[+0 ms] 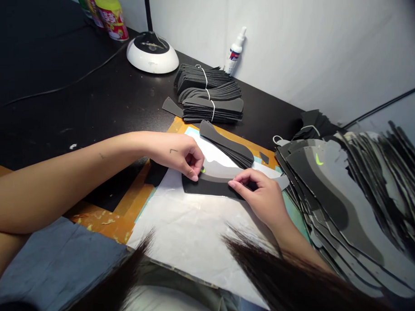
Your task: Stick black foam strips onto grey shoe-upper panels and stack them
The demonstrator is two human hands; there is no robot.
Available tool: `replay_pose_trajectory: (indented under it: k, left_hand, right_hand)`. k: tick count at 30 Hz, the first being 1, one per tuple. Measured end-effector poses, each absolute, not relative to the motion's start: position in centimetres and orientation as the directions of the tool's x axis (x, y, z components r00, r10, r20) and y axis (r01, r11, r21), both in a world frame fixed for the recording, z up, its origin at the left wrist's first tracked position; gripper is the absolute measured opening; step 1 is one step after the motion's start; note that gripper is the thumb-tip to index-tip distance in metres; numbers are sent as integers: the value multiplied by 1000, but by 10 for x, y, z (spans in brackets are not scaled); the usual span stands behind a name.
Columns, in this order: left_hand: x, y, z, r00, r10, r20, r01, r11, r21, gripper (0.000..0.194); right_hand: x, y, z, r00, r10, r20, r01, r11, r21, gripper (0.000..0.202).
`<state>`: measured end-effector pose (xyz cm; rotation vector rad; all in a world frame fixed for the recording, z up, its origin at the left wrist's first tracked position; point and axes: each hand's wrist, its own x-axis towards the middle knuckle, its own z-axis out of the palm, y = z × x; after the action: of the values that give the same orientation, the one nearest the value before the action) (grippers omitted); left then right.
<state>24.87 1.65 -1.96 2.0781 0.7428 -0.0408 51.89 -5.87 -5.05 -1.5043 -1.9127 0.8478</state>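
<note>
A shoe upper panel (217, 174) in light grey, mid grey and black lies on a white sheet (196, 224) in front of me. My left hand (182, 152) is closed in a pinch at the panel's left part, beside a small neon-green mark. At the seam between its grey and black bands, my right hand (263, 194) pinches with thumb and forefinger. Whether a thin strip lies between the fingers is too small to tell. Just beyond the panel, a fanned stack of dark curved pieces (227, 145) rests on the sheet.
Banded bundles of dark pieces (210, 94) stand at the back, near a white spray bottle (235, 52) and a lamp base (152, 53). Many grey-and-black shoe panels (317, 188) are piled at right. A red-and-yellow tub (112, 18) sits far left. Hair strands (129, 267) cross the foreground.
</note>
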Motion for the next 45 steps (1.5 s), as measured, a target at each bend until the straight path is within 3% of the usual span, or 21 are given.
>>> replay_pose_trajectory:
  k: [11, 45]
  left_hand:
    - [250, 17, -16, 805, 480, -349, 550, -383, 742, 15]
    - [254, 13, -19, 767, 527, -367, 596, -371, 713, 18]
  right_hand:
    - [523, -54, -48, -253, 967, -32, 529, 111, -841, 15]
    - [521, -56, -47, -256, 966, -40, 602, 127, -788, 17]
